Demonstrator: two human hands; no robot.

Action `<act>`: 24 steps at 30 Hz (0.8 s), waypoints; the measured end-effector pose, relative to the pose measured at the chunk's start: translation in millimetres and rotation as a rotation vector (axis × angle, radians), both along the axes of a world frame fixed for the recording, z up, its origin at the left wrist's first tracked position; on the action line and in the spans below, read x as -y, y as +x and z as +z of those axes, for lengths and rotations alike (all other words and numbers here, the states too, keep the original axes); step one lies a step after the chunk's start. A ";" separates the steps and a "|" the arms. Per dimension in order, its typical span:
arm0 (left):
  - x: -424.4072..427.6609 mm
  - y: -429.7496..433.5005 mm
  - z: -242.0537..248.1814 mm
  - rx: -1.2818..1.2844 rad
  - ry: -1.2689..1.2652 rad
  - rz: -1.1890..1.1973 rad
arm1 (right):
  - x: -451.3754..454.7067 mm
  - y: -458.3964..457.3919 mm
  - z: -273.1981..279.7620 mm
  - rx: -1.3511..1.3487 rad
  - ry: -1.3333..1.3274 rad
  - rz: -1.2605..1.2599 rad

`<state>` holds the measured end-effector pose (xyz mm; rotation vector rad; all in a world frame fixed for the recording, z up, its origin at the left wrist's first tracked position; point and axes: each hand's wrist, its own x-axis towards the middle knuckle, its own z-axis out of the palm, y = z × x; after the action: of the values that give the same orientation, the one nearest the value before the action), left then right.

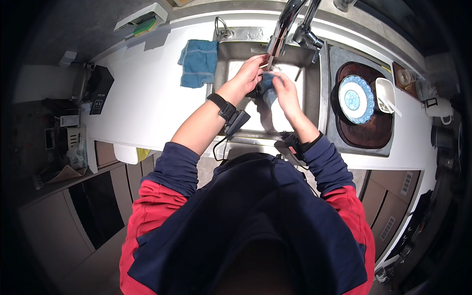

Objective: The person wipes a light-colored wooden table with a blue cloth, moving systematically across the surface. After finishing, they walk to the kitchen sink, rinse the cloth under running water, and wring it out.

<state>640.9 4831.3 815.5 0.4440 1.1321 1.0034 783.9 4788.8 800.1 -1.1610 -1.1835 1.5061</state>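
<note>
Under the chrome faucet [277, 42], my right hand [285, 90] grips a wet-looking blue cloth [270, 96] above the steel sink [313, 79]. My left hand [251, 73] is beside it with its fingers curled under the spout. A small pale edge shows at those fingertips, but what it belongs to is too hidden to name. A thin stream of water [270, 63] falls between the two hands. Partly behind the left hand, a dark perforated piece [253, 93] is visible in the sink.
A folded blue towel [199, 63] lies left of the sink. On the right, a dark brown tray [363, 136] holds a blue-and-white plate [356, 99] and a white container [384, 86] with a white utensil. A green-and-yellow sponge [145, 27] sits in a white holder at the back left.
</note>
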 end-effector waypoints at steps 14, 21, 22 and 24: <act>13.8 3.8 -48.8 0.366 -0.372 0.008 | 6.9 -9.1 21.2 0.346 0.498 -0.059; 8.8 -4.9 -36.5 0.195 -0.267 -0.050 | 48.2 2.7 30.5 0.392 0.410 0.076; 6.7 -6.1 -33.1 0.152 -0.260 -0.021 | 47.3 4.4 31.8 0.404 0.405 0.058; 1.5 -7.2 -27.8 0.083 -0.240 0.052 | 45.6 5.1 32.3 0.425 0.436 0.050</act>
<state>633.7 4829.8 787.7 0.1797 1.1776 0.9089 789.0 4743.1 832.4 -1.1787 -1.7348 0.9812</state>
